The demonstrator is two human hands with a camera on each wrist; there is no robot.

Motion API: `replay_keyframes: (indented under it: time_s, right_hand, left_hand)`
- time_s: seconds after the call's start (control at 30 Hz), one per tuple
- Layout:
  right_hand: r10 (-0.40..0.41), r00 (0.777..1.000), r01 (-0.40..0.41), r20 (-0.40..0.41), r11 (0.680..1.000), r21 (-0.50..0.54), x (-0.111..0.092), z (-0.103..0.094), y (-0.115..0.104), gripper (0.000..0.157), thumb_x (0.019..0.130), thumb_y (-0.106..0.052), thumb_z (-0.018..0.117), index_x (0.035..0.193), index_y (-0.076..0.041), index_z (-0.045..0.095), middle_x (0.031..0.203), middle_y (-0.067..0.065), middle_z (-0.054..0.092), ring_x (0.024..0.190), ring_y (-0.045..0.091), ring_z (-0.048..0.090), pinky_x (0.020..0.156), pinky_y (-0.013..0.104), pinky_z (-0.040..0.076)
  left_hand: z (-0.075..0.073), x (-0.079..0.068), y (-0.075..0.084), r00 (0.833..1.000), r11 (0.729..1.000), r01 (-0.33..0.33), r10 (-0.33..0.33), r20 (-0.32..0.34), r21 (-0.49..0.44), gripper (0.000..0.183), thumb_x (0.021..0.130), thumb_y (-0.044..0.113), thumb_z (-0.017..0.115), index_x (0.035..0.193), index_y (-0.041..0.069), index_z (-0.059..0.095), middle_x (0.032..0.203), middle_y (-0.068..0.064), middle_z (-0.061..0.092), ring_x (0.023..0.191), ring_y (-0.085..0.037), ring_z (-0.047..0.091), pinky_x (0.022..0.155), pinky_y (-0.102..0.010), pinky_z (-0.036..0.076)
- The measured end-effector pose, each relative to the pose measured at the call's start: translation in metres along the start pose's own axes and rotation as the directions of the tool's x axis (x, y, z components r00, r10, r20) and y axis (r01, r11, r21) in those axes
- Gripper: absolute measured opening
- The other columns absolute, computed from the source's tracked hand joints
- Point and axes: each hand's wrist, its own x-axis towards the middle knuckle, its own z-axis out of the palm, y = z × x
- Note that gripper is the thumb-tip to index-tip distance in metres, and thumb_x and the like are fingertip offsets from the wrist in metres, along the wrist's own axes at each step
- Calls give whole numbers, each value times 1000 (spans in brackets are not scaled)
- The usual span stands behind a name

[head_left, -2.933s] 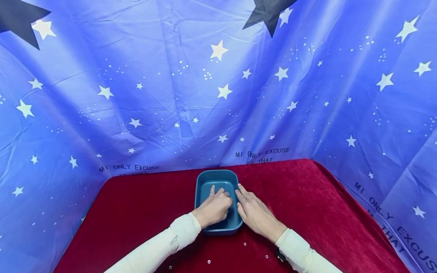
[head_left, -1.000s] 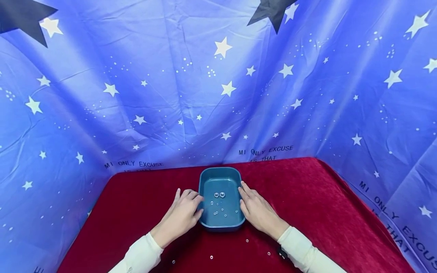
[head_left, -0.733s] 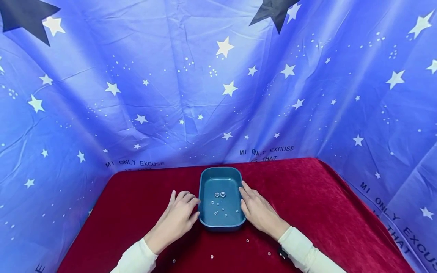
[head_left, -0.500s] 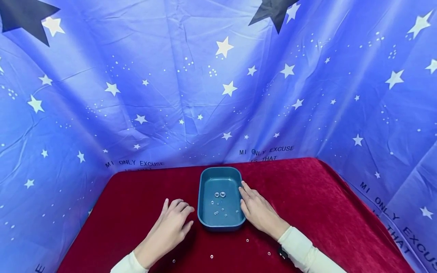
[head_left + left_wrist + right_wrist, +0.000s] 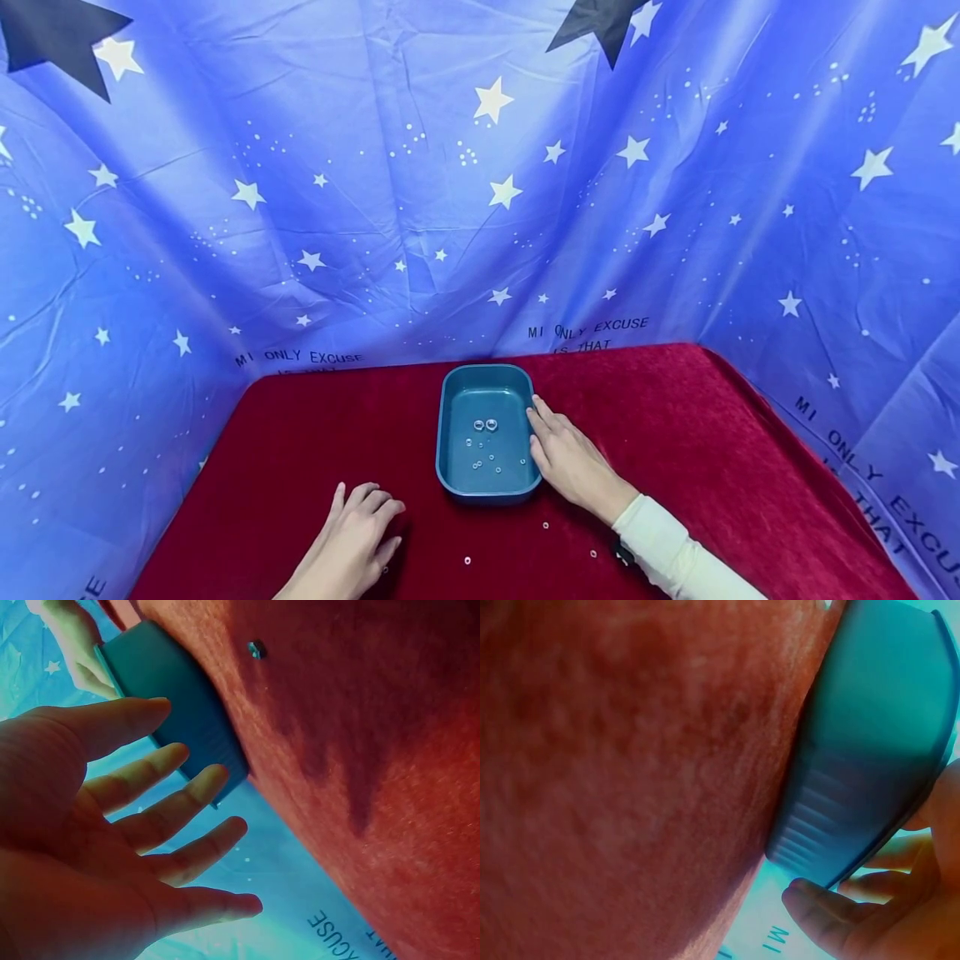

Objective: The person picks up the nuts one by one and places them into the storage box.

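In the head view a blue rectangular tray (image 5: 489, 498) stands on dark red cloth. Two larger metal nuts (image 5: 491, 425) and several tiny ones (image 5: 498, 470) lie inside it. My right hand (image 5: 576, 468) rests against the tray's right side, its extended fingers touching the rim; the right wrist view has that hand (image 5: 900, 907) at the tray's edge. Left of the tray and apart from it, my left hand (image 5: 347, 537) hovers over the cloth with relaxed, spread fingers and nothing in them. Beside its thumb, a small nut (image 5: 386, 570) is partly hidden.
Several small nuts lie loose on the cloth in front of the tray, among them one nut (image 5: 467, 561) near the middle and another (image 5: 593, 553) by the right wrist. A blue star-printed curtain (image 5: 390, 208) hangs behind and around the red-covered table (image 5: 322, 433).
My left hand was inside the tray, came out over its left side, then moved left and toward me. The nuts in the tray came into view. My right hand stayed at the tray.
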Motion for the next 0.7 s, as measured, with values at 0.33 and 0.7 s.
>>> replay_keyframes:
  time_s: [0.33,0.7]
  right_hand:
    - [-4,1000,4,-6,1000,-7,0,1,0,49,109,-14,64,150,13,58,166,29,48,141,43,60,118,55,47]
    - [-1,1000,1,-10,1000,-3,0,0,0,50,109,-14,65,150,13,58,166,28,48,140,44,61,118,55,48]
  left_hand:
    - [3,-16,3,999,1000,5,-4,38,-30,50,59,12,101,100,16,73,98,4,68,104,-27,65,84,-80,54]
    - [6,-27,6,994,1000,26,-26,108,0,48,57,15,102,95,19,72,94,5,66,103,-25,63,85,-80,53]
